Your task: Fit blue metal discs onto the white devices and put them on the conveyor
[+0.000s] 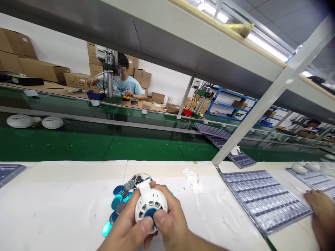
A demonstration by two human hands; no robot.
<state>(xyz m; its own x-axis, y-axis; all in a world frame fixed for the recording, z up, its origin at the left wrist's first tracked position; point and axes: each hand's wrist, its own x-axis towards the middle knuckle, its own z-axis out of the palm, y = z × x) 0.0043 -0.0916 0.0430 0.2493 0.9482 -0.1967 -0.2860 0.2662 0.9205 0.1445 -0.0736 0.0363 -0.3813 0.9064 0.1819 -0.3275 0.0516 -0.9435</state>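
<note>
A small white round housing (158,197) with vent slots and a clip-like tab on top is held between both my hands. My left hand (128,225) wraps its left side, and my right hand (172,216) wraps its right side. Both thumbs press on a blue disc (150,212) at the middle of the housing's face. Just behind my hands, on the white table covering (65,202), lies a loose pile of blue and silver discs (119,190), partly hidden by my left hand. A thin white cord (143,174) loops over the pile.
A clear-and-purple tray (264,198) lies at right, near another person's hand (321,212). Torn white paper (193,180) lies ahead. A slanted white post (261,111) rises to a shelf overhead. White round housings (52,122) sit on the green belt (86,143); a person works beyond.
</note>
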